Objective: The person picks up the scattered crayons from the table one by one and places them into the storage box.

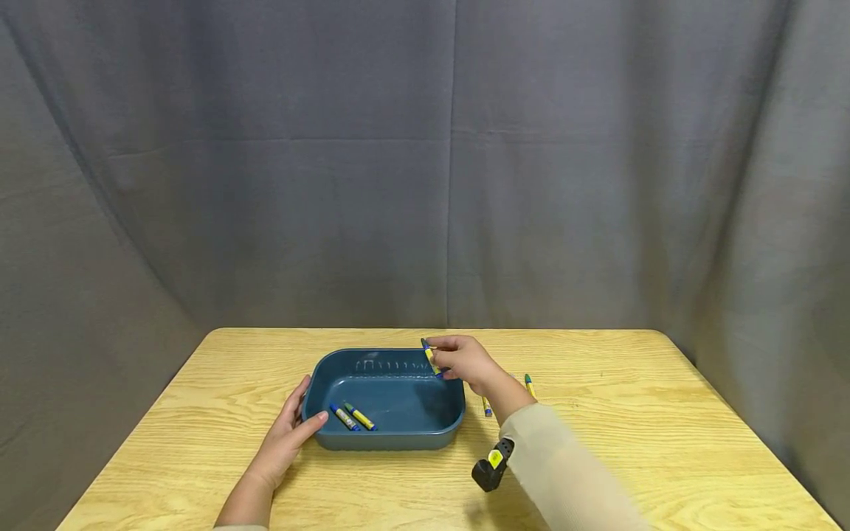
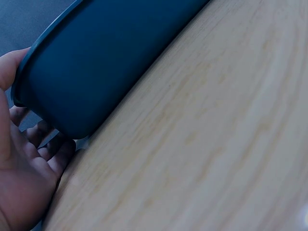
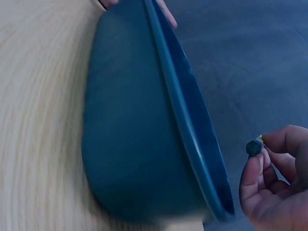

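A dark blue rectangular baking dish [image 1: 385,440] with rounded corners rests on the table. My left hand [image 1: 282,442] grips its left end, the thumb over the rim and the fingers against the outer wall, as the left wrist view also shows. Above the dish's back right corner, my right hand [image 1: 468,361] pinches a crayon [image 1: 430,358] with a yellow wrapper and dark ends. In the right wrist view the held crayon [image 3: 254,147] points its dark green end at the camera. Two crayons lie inside the dish near its front left: a white-wrapped one [image 1: 346,418] and a yellow-wrapped one [image 1: 361,417].
On the wooden table [image 1: 631,428], right of the dish, lie a green-tipped crayon [image 1: 529,385] and another crayon [image 1: 488,407] partly hidden by my right wrist. A black wrist camera [image 1: 490,468] hangs beside the right sleeve. Grey curtains [image 1: 332,184] enclose the table's back and sides.
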`<move>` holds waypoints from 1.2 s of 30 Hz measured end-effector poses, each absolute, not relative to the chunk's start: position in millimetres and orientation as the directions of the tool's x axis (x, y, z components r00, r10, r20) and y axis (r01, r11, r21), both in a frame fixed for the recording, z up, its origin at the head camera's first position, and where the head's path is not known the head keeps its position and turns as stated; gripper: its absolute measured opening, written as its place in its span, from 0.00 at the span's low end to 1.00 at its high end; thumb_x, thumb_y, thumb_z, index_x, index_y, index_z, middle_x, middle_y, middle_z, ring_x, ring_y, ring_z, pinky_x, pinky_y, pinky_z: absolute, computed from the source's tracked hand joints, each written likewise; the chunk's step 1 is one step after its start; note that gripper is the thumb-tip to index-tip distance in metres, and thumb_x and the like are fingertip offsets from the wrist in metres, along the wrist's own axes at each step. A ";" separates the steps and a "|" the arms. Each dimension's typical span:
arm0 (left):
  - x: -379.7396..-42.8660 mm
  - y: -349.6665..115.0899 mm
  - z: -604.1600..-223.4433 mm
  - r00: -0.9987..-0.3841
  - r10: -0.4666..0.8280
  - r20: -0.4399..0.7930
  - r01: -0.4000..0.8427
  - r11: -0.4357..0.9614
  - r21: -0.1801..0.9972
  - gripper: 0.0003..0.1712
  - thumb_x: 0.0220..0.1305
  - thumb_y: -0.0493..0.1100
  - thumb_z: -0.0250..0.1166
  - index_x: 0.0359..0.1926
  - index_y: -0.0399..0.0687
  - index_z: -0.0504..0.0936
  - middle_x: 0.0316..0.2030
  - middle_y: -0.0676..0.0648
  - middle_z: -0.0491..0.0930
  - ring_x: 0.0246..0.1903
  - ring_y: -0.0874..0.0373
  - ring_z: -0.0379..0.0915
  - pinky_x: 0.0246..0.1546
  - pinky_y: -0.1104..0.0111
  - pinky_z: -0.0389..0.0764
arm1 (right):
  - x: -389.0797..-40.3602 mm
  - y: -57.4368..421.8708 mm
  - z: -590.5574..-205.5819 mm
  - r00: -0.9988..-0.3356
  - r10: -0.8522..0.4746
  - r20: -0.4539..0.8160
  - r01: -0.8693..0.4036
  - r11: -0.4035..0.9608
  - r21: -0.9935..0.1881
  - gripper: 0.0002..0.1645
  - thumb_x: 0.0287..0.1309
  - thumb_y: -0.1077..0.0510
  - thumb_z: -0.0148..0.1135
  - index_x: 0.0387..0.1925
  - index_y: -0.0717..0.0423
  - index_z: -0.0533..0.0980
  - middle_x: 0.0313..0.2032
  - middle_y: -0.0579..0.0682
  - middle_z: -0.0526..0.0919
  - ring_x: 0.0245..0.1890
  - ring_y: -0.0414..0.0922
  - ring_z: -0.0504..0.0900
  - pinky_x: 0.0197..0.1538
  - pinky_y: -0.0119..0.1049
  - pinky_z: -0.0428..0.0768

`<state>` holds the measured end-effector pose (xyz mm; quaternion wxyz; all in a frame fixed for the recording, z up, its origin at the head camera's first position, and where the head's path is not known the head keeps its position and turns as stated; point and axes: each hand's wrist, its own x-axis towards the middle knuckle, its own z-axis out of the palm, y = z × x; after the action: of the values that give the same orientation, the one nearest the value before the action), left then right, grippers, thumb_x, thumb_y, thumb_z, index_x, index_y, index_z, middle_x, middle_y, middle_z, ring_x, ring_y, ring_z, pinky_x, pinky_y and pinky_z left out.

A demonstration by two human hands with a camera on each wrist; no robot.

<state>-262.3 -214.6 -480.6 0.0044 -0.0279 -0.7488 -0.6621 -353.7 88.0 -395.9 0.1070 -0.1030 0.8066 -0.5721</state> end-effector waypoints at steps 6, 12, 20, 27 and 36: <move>-262.0 -213.2 -481.0 -0.999 0.035 0.041 0.045 0.118 0.992 0.46 0.70 0.43 0.58 0.79 0.53 0.41 0.76 0.36 0.48 0.74 0.40 0.47 0.49 0.90 0.64 | -348.8 66.8 -401.3 -0.939 -0.341 -0.049 -0.079 0.349 -0.934 0.23 0.64 0.64 0.54 0.61 0.63 0.75 0.52 0.61 0.82 0.39 0.43 0.80 0.38 0.34 0.80; -261.7 -212.4 -481.2 -0.999 0.035 0.036 0.040 0.129 0.991 0.46 0.70 0.43 0.58 0.79 0.53 0.41 0.76 0.36 0.48 0.75 0.39 0.47 0.49 0.90 0.63 | -344.3 49.4 -412.5 -0.917 -0.389 -0.084 -0.081 0.389 -0.917 0.24 0.64 0.64 0.56 0.61 0.62 0.75 0.54 0.59 0.81 0.36 0.41 0.77 0.36 0.34 0.79; -261.9 -209.7 -481.4 -0.999 0.033 0.037 0.041 0.118 0.992 0.46 0.69 0.43 0.58 0.79 0.52 0.42 0.76 0.36 0.49 0.75 0.38 0.47 0.49 0.90 0.63 | -337.3 26.4 -423.1 -0.886 -0.448 -0.120 -0.079 0.400 -0.913 0.25 0.61 0.66 0.58 0.61 0.62 0.75 0.40 0.53 0.80 0.31 0.41 0.72 0.33 0.33 0.76; -262.5 -207.8 -482.7 -0.999 0.036 0.033 0.037 0.109 0.993 0.46 0.69 0.43 0.58 0.79 0.53 0.42 0.76 0.36 0.49 0.74 0.39 0.47 0.49 0.89 0.64 | -330.9 11.8 -431.6 -0.881 -0.454 -0.134 -0.093 0.442 -0.892 0.22 0.58 0.67 0.59 0.56 0.64 0.78 0.36 0.51 0.81 0.30 0.40 0.73 0.31 0.32 0.76; -262.1 -208.0 -481.8 -0.999 0.036 0.033 0.037 0.114 0.993 0.46 0.69 0.43 0.58 0.79 0.52 0.42 0.76 0.36 0.49 0.74 0.39 0.48 0.49 0.89 0.64 | -325.9 3.7 -434.8 -0.868 -0.477 -0.134 -0.155 0.518 -0.841 0.21 0.56 0.71 0.58 0.53 0.67 0.79 0.45 0.58 0.85 0.18 0.38 0.64 0.24 0.29 0.65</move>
<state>-262.1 -208.0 -481.8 0.0003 -0.0247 -0.7463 -0.6652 -325.9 3.7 -434.8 0.1774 -0.1853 0.8529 -0.4547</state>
